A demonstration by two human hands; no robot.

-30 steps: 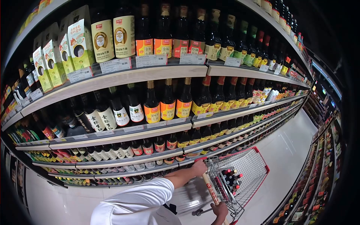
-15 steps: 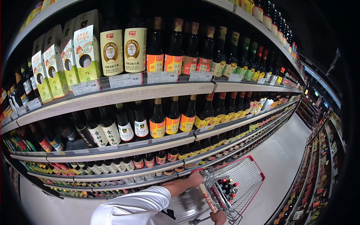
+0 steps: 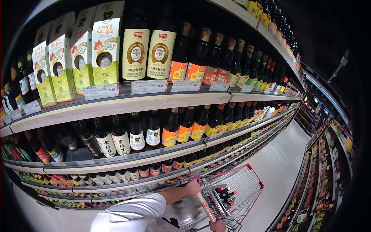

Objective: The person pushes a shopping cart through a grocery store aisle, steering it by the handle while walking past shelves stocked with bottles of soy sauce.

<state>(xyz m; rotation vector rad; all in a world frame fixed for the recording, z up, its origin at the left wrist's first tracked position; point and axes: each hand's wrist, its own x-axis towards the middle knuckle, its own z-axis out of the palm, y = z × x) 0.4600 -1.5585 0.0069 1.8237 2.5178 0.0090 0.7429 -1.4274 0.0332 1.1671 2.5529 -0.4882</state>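
Note:
My left hand (image 3: 193, 187) is wrapped round the upper end of the shopping cart's handle (image 3: 205, 205), its arm coming out of a white sleeve. At the handle's lower end my right hand (image 3: 217, 226) is closed on the bar, partly cut off by the frame's bottom edge. The shopping cart (image 3: 247, 189) is a wire basket with red corners and rim trim. Several dark bottles (image 3: 225, 196) with red caps stand close together inside it, near the handle end.
A long shelf unit (image 3: 154, 102) runs along my left, packed with soy sauce bottles (image 3: 177, 127) and green-and-white cartons (image 3: 106, 50) over price tags. Another stocked shelf (image 3: 320, 174) lines the right. The pale aisle floor (image 3: 284, 154) stretches ahead between them.
The shelf goods appear larger and shifted right in view. The cart, with both hands on its handle, appears slightly farther left and lower.

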